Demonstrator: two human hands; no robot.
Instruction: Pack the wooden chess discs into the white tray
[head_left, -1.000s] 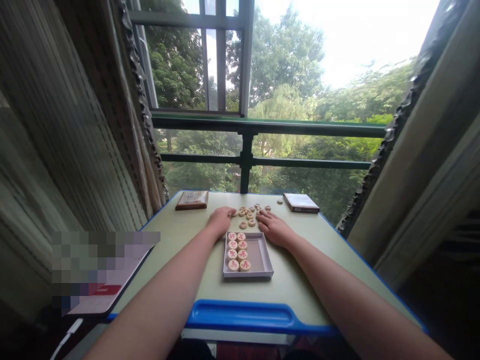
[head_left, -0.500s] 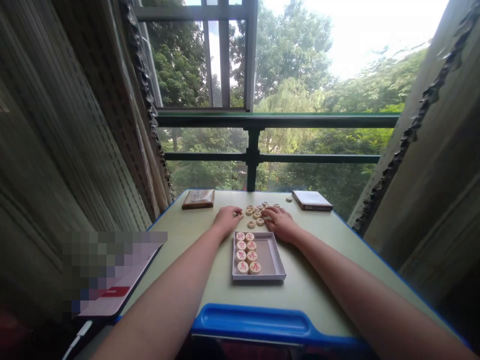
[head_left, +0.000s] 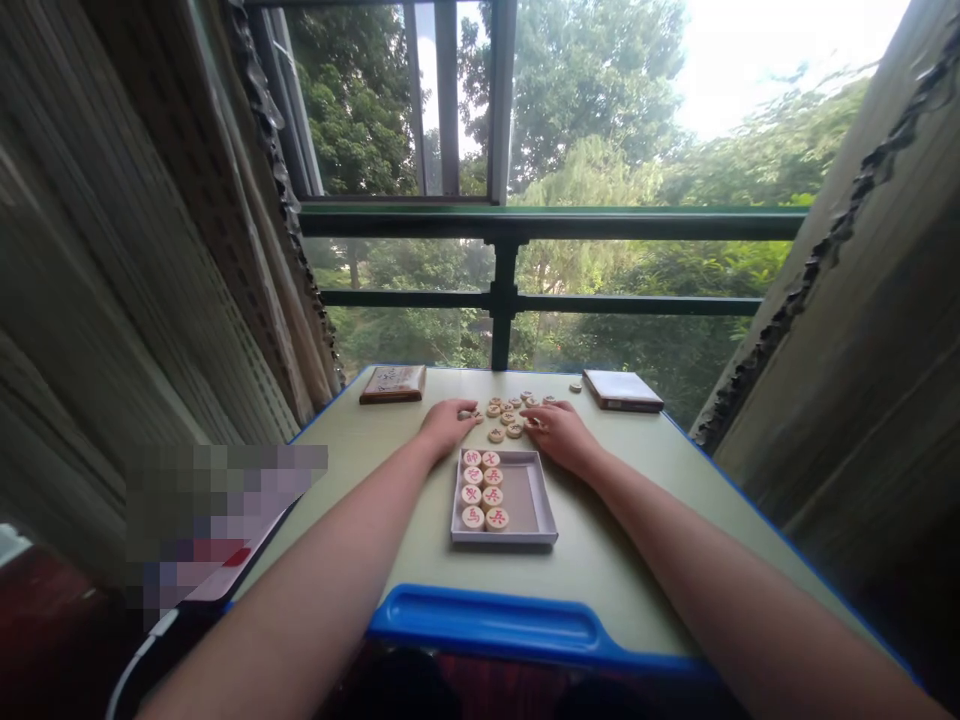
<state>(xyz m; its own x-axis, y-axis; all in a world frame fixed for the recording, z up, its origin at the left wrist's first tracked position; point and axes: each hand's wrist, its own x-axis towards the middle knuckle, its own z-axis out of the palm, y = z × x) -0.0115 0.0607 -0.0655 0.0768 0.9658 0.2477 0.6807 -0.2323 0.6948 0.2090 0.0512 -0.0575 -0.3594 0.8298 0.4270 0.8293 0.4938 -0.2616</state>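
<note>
Left hand: your left hand [head_left: 448, 425] is palm down, fingers bent right at a loose piece [head_left: 478, 417] by the tips. Can't tell if you're actually pinching it.
Right hand: your right hand [head_left: 562, 432] sits just across from the left with a gap between them, fingers reaching the near right side of the pile. Can't tell if they're shut on anything, the tips blur into the pieces.
Loose xiangqi pieces: the pile [head_left: 508, 418] is between your two hands, scattered flat on the table [head_left: 337, 450], plus one stray [head_left: 575, 388] out past your right hand.
Shallow white box [head_left: 504, 538]: nearer you than both hands, between your forearms.
Red xiangqi pieces [head_left: 493, 477]: in that box, two columns of four along its left side, characters up.
Flat wooden case [head_left: 393, 383]: beyond your left hand, off to its left.
Pale-topped case [head_left: 622, 390]: beyond your right hand, off to its right.
Blue groove [head_left: 487, 612]: on the table edge closest to you, well back from both hands.
</note>
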